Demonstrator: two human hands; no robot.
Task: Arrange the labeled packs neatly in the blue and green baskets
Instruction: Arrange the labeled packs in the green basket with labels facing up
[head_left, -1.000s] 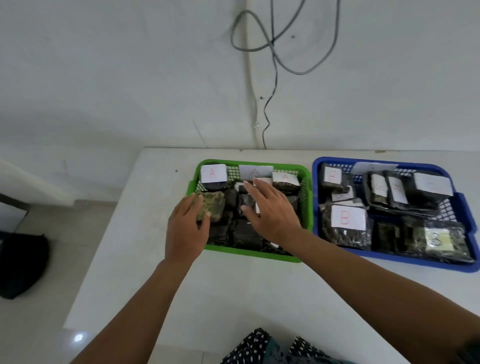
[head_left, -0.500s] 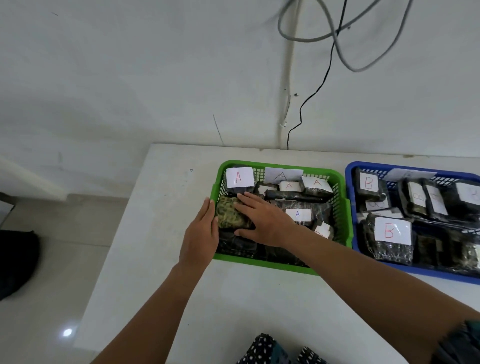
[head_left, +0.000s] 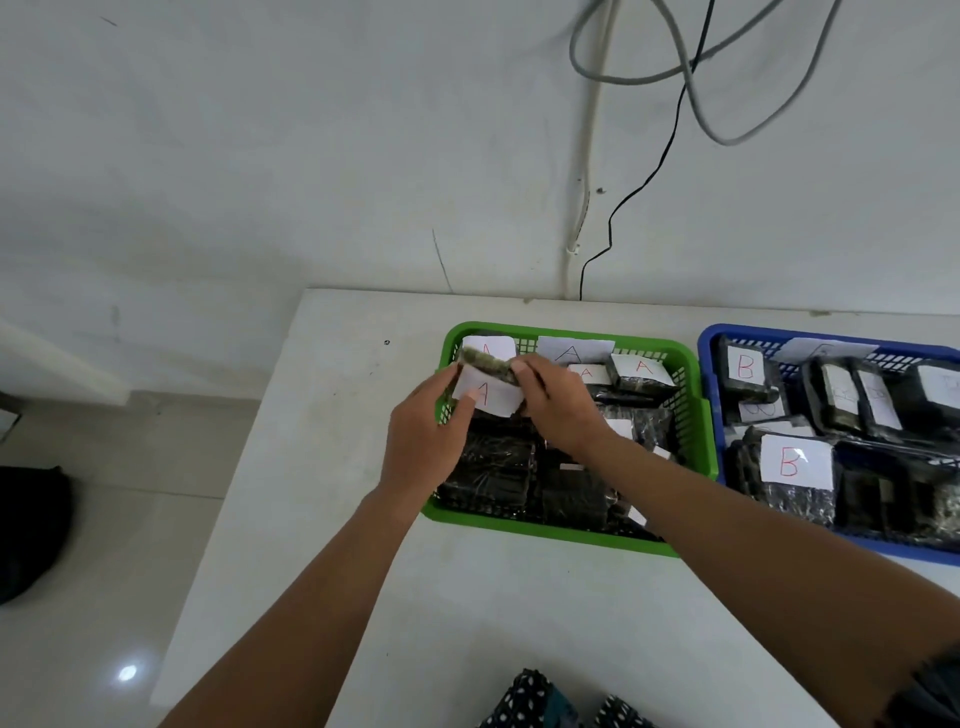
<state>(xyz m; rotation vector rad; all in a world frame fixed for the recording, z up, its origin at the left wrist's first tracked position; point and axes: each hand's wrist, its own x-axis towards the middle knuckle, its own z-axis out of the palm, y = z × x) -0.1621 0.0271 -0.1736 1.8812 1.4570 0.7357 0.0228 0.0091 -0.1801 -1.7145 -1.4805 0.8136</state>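
Your left hand (head_left: 423, 441) and right hand (head_left: 558, 402) both pinch one A-labeled pack (head_left: 488, 387) above the green basket (head_left: 691, 415), hiding packs beneath; the blue basket (head_left: 709, 374) is cut off at right.

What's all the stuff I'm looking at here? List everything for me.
green basket: one, green, table centre, holds dark packs labelled A
blue basket: one, blue, at the green one's right, holds dark packs labelled B
held pack: one, dark with white A label, over the green basket's far left corner
table: one, white
cables: several, grey and black, on wall
left hand: grips held pack
right hand: grips held pack
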